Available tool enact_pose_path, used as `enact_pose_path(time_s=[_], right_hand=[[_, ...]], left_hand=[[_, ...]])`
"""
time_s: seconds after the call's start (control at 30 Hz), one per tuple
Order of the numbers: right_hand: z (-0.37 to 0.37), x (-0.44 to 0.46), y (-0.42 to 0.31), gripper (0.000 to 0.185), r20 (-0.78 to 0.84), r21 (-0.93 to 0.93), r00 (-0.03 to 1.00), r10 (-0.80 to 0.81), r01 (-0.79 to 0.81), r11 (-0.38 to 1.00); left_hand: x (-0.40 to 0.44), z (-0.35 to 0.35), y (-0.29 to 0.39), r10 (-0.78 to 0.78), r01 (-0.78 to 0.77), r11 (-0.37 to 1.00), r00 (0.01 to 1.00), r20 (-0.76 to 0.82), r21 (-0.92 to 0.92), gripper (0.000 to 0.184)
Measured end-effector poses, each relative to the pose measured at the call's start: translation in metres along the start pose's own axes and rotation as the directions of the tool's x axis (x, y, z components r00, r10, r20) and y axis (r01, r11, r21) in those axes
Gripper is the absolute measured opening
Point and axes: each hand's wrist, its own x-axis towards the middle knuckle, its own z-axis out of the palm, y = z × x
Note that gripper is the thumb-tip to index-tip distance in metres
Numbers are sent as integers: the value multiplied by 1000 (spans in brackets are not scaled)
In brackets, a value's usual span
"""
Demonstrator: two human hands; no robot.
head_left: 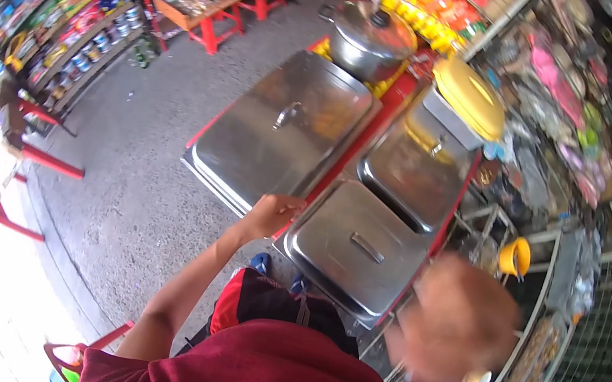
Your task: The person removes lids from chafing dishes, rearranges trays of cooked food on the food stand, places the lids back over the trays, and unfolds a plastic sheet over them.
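My left hand [273,215] is at the front edge of a red table [340,156], in the gap between lidded metal food trays. Its fingers are bent together, and what they hold, if anything, is hidden. Left of the gap lies a large tray with a shiny steel lid [251,133] and a small knob. Just right of my left hand is a smaller tray under a lid with a bar handle [367,247]; behind it sits another lidded tray [408,163]. My right hand [458,322] is raised right of the smaller tray, smeared by motion, its fingers unclear.
Behind the trays stand a lidded steel pot [366,51] and a yellow-lidded container [467,97]. On the right are a metal rack with a yellow cup [513,256] and a heap of plastic bags [558,87]. Shelves of packaged goods [87,1] line the left.
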Motion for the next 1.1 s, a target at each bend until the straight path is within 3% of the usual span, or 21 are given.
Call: enact_pose_path(time_s=[0.03,0.07,0.1,0.17,0.33,0.57,0.7,0.77,1.0,1.03,1.07,1.1], right_hand=[[-10,-2,-7,14,-194,-306,830,-523,455,836],[-19,-4,-20,6,-201,-631,388,-900,651,422],[-3,14,-76,29,-611,174,606,-509,730,661],[-5,16,-66,28,-574,237,616,-539,755,611],[-9,25,-70,22,-364,464,632,-684,760,455],[-28,47,-67,16,-65,759,454,-889,600,251],[-42,44,-68,14,80,841,371,-925,473,262],[-49,40,-71,14,159,860,338,-927,413,298],[-61,35,-81,19,362,901,174,-916,185,392],[-39,41,-56,14,256,945,367,-894,99,311],[-16,40,-23,13,239,932,437,-867,148,332],[12,26,-8,10,214,883,745,-632,129,451]], left_hand=[[-11,-4,7,-4,4,1000,999,-36,13,29],[-20,-6,13,-20,14,995,998,-56,-100,27],[-27,-10,26,-33,17,977,997,-71,-214,25],[-42,-15,51,-82,54,969,991,-108,-241,24],[-73,-24,84,-44,-71,905,966,-257,-419,24],[-108,-31,118,-58,-156,889,895,-443,-430,25],[-120,-28,116,-53,-138,918,886,-461,-371,24],[-125,-24,111,-71,-180,863,883,-464,-473,24],[-127,-12,117,-64,-196,859,876,-479,-473,22],[-130,-9,117,-60,-189,859,886,-460,-475,22],[-132,-7,117,-83,-178,859,877,-473,-481,22],[-134,-6,117,-105,-168,857,868,-485,-487,22]])
